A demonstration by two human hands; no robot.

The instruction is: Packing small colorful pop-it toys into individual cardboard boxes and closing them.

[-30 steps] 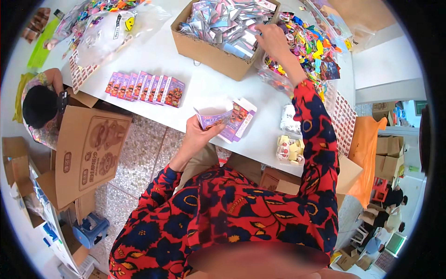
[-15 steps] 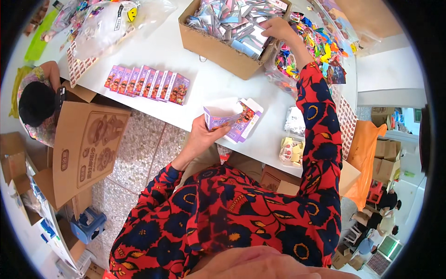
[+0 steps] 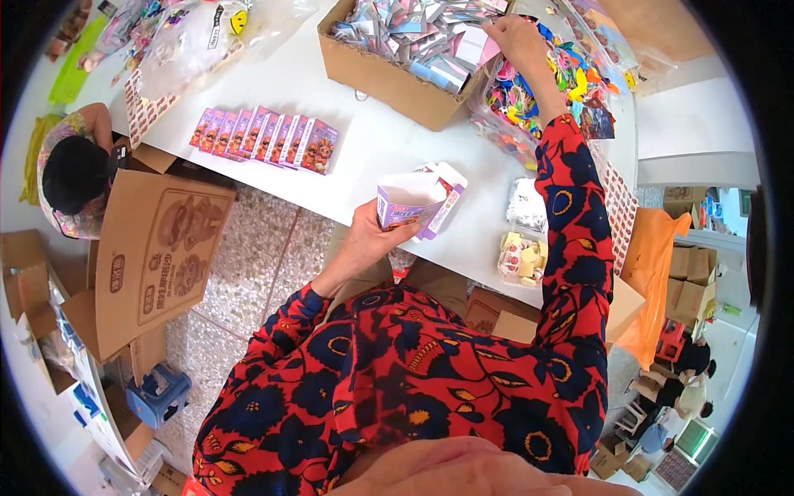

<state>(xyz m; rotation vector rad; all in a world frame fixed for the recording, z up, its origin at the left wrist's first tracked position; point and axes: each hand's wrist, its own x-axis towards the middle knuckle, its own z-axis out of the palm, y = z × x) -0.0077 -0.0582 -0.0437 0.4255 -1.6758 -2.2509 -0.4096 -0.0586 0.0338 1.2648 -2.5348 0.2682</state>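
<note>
My left hand (image 3: pixel 372 231) is wrapped round a small purple printed carton (image 3: pixel 399 213), its top open and tilted up, near the table's front edge. Just behind it lie more flattened purple cartons (image 3: pixel 451 190), partly covered. My right hand (image 3: pixel 519 40) is at the right rim of a cardboard box (image 3: pixel 389 87) heaped with flat card packets (image 3: pixel 413 29). Its fingers pinch the edge of a white and pink packet (image 3: pixel 473 45). Beneath that wrist sits a clear tub (image 3: pixel 504 136) of colourful small plastic pieces.
A leaning row of purple cartons (image 3: pixel 269 136) stands left on the white table (image 3: pixel 364 149). Small clear containers (image 3: pixel 523 260) lie by my right sleeve. Plastic bags (image 3: pixel 186 50) fill the far left. A person (image 3: pixel 74 174) sits beside a large carton (image 3: pixel 165 248) at left.
My right hand has shifted from over the packets to the box's right rim, a packet at its fingertips. My left hand has moved slightly right with the carton.
</note>
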